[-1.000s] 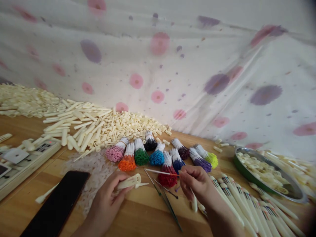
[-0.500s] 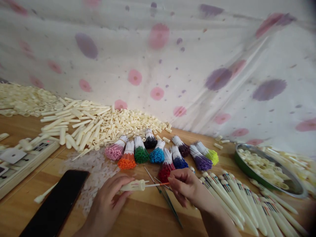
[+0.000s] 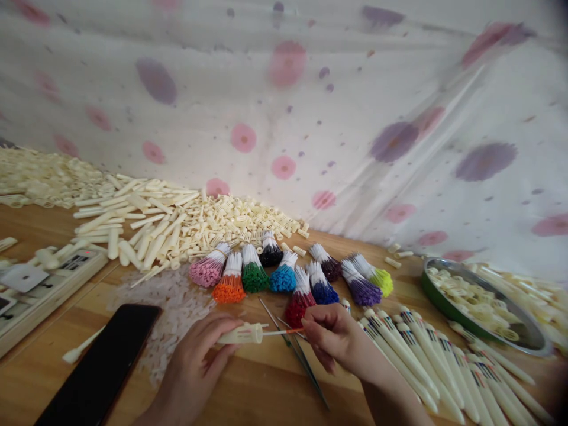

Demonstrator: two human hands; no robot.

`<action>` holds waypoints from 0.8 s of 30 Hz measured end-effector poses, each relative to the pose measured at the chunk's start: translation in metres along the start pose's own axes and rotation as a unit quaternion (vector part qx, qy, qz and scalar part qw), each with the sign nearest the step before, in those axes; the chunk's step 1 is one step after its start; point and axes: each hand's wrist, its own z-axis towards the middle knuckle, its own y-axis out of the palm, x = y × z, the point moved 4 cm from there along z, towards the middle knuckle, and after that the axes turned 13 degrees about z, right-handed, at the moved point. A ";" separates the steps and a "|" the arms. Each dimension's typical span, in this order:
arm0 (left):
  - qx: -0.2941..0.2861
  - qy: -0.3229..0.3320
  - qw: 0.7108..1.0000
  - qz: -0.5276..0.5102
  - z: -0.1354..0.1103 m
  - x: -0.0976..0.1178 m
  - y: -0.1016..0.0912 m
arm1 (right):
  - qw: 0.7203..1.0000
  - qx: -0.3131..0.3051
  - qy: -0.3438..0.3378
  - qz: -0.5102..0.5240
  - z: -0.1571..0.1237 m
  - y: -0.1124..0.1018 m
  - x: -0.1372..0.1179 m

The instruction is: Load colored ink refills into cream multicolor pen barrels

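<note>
Between thumb and fingers, my left hand (image 3: pixel 199 355) grips a cream slotted pen barrel piece (image 3: pixel 244 334), its open end facing right. A pinch of my right hand (image 3: pixel 335 334) holds an ink refill (image 3: pixel 277 332), white along its length with an orange end at the fingers. The refill's far tip meets the barrel's mouth; how deep it sits I cannot tell. Just behind lie tied refill bundles, among them a red bundle (image 3: pixel 300 296), an orange bundle (image 3: pixel 229 281) and a blue bundle (image 3: pixel 322 285). Metal tweezers (image 3: pixel 306 367) rest on the table below the hands.
Assembled multicolour pens (image 3: pixel 421 355) lie at the right, beside a green-sided bowl (image 3: pixel 432 296) of cream parts. A black phone (image 3: pixel 100 367) and a power strip (image 3: pixel 53 296) occupy the left. Small clear pieces (image 3: pixel 168 325) and heaps of cream barrels (image 3: pixel 146 222) spread behind.
Almost nothing differs. Both hands, the barrel piece and the refill keep nearly the same position, with only a very slight shift of the view.
</note>
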 end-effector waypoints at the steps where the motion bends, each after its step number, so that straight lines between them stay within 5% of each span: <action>1: 0.000 0.002 1.000 0.001 0.000 0.000 0.000 | 1.000 0.001 0.000 -0.004 0.000 0.000 -0.001; 24: 0.025 0.065 0.995 0.076 -0.003 0.010 -0.001 | 0.999 -0.036 0.020 -0.009 0.000 0.021 0.002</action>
